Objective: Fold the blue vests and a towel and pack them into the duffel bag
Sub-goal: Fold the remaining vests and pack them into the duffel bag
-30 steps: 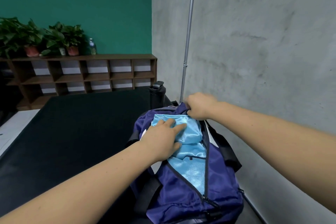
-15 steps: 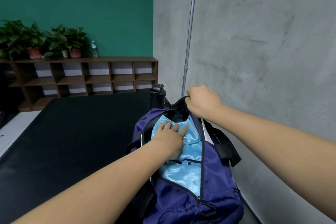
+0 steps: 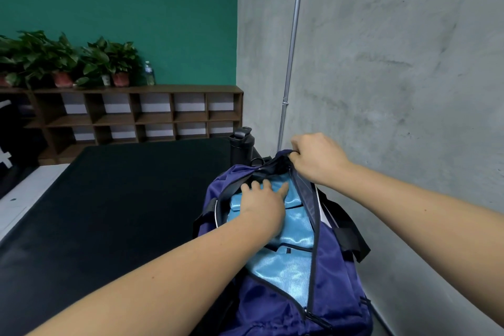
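Pressing glossy vests [image 3: 297, 228] into duffel bag [image 3: 336, 294]

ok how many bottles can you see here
2: a clear water bottle on top of the wooden shelf, right of the plants, and a black bottle standing just behind the duffel bag. More could be hidden behind the bag.

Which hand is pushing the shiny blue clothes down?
The left hand, fingers flat on the blue vests inside the duffel bag. The right hand only grips the bag's far rim.
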`<state>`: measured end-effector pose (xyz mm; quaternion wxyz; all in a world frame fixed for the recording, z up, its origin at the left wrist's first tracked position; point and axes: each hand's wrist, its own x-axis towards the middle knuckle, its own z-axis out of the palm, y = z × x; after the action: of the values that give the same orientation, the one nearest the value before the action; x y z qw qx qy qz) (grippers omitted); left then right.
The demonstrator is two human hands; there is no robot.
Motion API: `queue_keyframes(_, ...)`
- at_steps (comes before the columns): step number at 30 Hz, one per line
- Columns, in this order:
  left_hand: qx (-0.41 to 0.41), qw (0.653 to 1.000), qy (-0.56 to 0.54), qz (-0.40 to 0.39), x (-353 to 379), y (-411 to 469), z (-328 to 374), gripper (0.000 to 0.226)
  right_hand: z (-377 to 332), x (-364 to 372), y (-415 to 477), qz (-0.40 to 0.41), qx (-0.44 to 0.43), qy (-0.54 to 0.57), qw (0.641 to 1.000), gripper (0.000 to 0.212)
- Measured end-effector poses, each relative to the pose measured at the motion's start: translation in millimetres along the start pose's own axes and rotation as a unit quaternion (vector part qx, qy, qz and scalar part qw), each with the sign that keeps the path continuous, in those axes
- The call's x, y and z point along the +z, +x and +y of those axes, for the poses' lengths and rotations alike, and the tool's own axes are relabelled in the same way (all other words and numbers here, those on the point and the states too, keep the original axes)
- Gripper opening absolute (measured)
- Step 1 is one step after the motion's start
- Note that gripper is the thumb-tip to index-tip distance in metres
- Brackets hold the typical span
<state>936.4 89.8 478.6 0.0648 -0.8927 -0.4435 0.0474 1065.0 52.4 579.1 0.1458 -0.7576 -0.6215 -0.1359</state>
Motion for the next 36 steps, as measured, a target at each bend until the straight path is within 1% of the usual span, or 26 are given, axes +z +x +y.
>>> queue_keyframes(2,-0.007,1.0,0.009,-0.022,0,-7,6,0.101,0,2,-1,0.001,-0.001,-0.002,1.0,0.017)
queue_keyframes(4,-0.01,0.998,-0.014,-0.057,2,-12,11,0.098,0,4,-2,0.002,-0.003,-0.003,1.0,0.018)
queue_keyframes(7,-0.016,0.992,-0.085,-0.093,-1,-13,15,0.076,-2,5,-3,0.001,-0.006,0.004,1.0,0.021)
queue_keyframes(9,0.004,0.986,-0.128,-0.109,6,-1,10,0.07,-2,5,-4,-0.003,-0.006,0.009,1.0,0.022)
queue_keyframes(11,0.051,0.978,-0.141,-0.143,17,15,-2,0.08,-2,4,-3,-0.009,0.0,0.009,1.0,0.021)
queue_keyframes(13,0.082,0.976,-0.132,-0.151,30,27,-13,0.095,-2,3,-3,-0.025,0.006,0.01,1.0,0.021)
queue_keyframes(14,0.083,0.975,-0.143,-0.152,32,28,-18,0.096,-2,3,-3,-0.037,0.009,0.013,0.999,0.022)
queue_keyframes(15,0.076,0.972,-0.164,-0.149,29,23,-22,0.092,-3,2,-4,-0.048,0.012,0.014,0.999,0.025)
queue_keyframes(17,0.089,0.965,-0.208,-0.133,11,4,-29,0.072,-8,1,-5,-0.062,0.016,0.012,0.998,0.025)
queue_keyframes(18,0.101,0.962,-0.229,-0.113,6,-3,-35,0.065,-11,-1,-6,-0.068,0.017,0.012,0.998,0.022)
queue_keyframes(21,0.153,0.951,-0.266,-0.032,-4,-26,-58,0.061,-25,-4,-9,-0.07,0.013,0.023,0.997,0.015)
queue_keyframes(23,0.153,0.95,-0.272,0.024,-6,-43,-79,0.06,-36,-4,-11,-0.05,-0.003,0.036,0.998,0.013)
queue_keyframes(25,0.144,0.949,-0.27,0.076,-8,-65,-103,0.056,-52,-2,-13,-0.034,-0.028,0.052,0.998,0.019)
queue_keyframes(27,0.132,0.943,-0.283,0.113,-9,-94,-129,0.055,-73,2,-17,-0.035,-0.052,0.068,0.996,0.026)
queue_keyframes(30,0.087,0.943,-0.295,0.124,3,-135,-173,0.053,-112,11,-27,-0.04,-0.08,0.095,0.991,0.026)
queue_keyframes(34,0.014,0.954,-0.273,0.119,24,-187,-233,0.051,-177,36,-45,-0.075,-0.122,0.146,0.979,0.025)
queue_keyframes(36,-0.025,0.952,-0.281,0.115,35,-215,-267,0.05,-215,52,-54,-0.091,-0.145,0.175,0.97,0.024)
